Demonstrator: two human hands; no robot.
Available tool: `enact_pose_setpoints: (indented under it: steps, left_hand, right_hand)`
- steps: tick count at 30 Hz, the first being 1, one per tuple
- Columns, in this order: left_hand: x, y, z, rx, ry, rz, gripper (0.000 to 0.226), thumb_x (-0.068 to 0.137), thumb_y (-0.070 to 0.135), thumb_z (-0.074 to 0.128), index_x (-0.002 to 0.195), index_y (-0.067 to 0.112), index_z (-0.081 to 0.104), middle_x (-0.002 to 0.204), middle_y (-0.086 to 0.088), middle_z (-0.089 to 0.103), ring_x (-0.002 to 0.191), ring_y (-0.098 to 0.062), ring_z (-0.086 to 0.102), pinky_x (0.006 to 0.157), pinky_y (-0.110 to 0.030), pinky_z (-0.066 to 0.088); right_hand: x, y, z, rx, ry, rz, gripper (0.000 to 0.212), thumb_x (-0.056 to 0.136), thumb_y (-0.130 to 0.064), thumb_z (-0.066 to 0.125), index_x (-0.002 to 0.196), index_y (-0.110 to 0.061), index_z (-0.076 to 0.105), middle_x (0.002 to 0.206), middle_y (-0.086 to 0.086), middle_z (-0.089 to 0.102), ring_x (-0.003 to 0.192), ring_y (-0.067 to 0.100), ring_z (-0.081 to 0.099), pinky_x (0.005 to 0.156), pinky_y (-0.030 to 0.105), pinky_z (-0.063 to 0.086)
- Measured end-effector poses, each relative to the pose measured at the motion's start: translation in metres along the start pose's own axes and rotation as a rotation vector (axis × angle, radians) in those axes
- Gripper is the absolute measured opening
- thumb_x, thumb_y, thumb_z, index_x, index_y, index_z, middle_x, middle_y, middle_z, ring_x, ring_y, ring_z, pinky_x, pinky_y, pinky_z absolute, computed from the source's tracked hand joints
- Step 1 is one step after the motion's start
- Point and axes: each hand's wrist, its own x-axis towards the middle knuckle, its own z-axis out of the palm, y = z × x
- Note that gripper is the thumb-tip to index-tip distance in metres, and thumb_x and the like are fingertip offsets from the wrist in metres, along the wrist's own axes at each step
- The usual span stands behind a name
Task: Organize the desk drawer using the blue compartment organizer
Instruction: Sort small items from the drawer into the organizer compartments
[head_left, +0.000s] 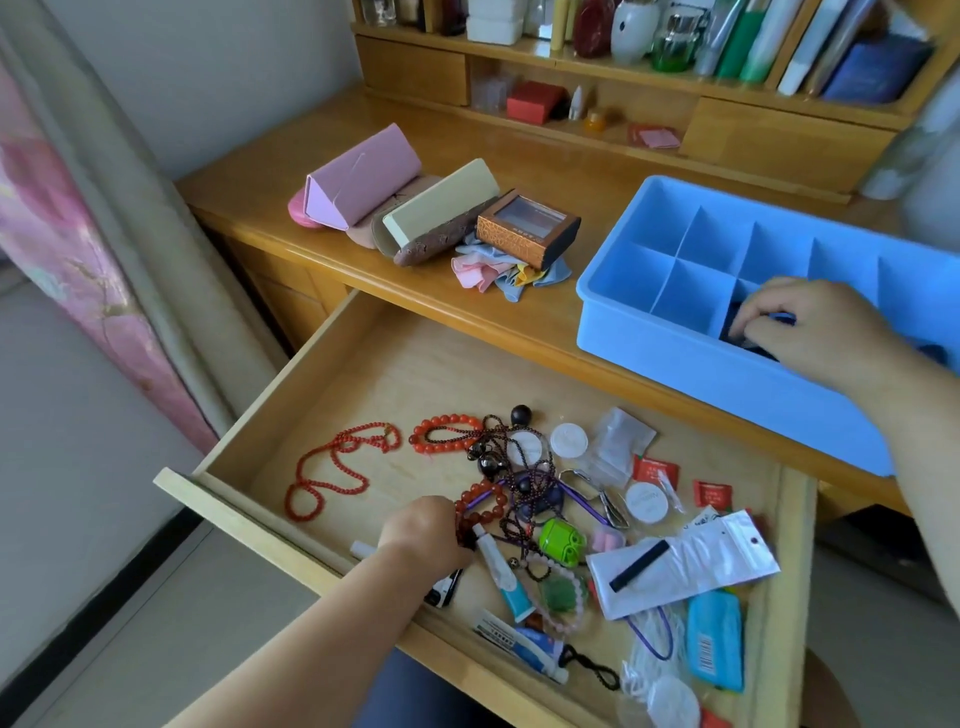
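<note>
Blue compartment organizer (675, 364) set on the wooden surface (519, 166) at the right, just beyond the open drawer (363, 374), with right hand (810, 332) reaching into a near compartment, fingers curled round a dark item too hidden to name; other visible compartments bare. Left hand (423, 530) down in the drawer, fingers curled into the tangle of red bead bracelets (483, 506); exact grip not discernible. Scattered across the drawer floor: red bead necklace (322, 478), small tube (501, 571), green case (558, 540), clear zip bag (685, 566), round white lids (647, 501).
</note>
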Motion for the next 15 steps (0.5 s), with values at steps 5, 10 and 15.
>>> enact_pose_setpoints:
  steps: [5,10,15]
  left_hand:
    - [0.002,0.012,0.002,-0.007,0.051,-0.007,0.01,0.086,0.022,0.059,0.085,0.018,0.05,0.082,0.004,0.053,0.075,-0.015,0.054,0.056,-0.023,0.04]
    - [-0.003,-0.009,-0.011,-0.242,0.036,0.006,0.019,0.086,0.028,0.061,0.074,0.022,0.048,0.076,0.003,0.056,0.065,-0.012,0.052,0.053,-0.023,0.043]
    - [-0.023,0.001,-0.032,-1.218,-0.055,0.046,0.012,0.091,0.007,0.058,0.101,0.002,0.054,0.076,-0.01,0.069,0.066,-0.02,0.07,0.062,-0.026,0.058]
  right_hand:
    - [-0.02,-0.006,0.0,0.136,0.455,-0.233,0.017,0.082,-0.01,0.051,0.077,-0.003,0.065,0.083,0.011,0.062,0.08,0.02,0.055,0.073,0.02,0.039]
    - [-0.077,-0.022,0.04,0.027,0.521,-0.504,0.017,0.085,-0.015,0.056,0.075,-0.006,0.065,0.072,0.004,0.063,0.07,0.02,0.054,0.066,0.028,0.042]
    - [-0.123,-0.001,0.107,0.001,-0.169,-0.312,0.016,0.09,-0.018,0.057,0.09,-0.024,0.072,0.086,-0.012,0.065,0.078,0.002,0.058,0.065,0.016,0.046]
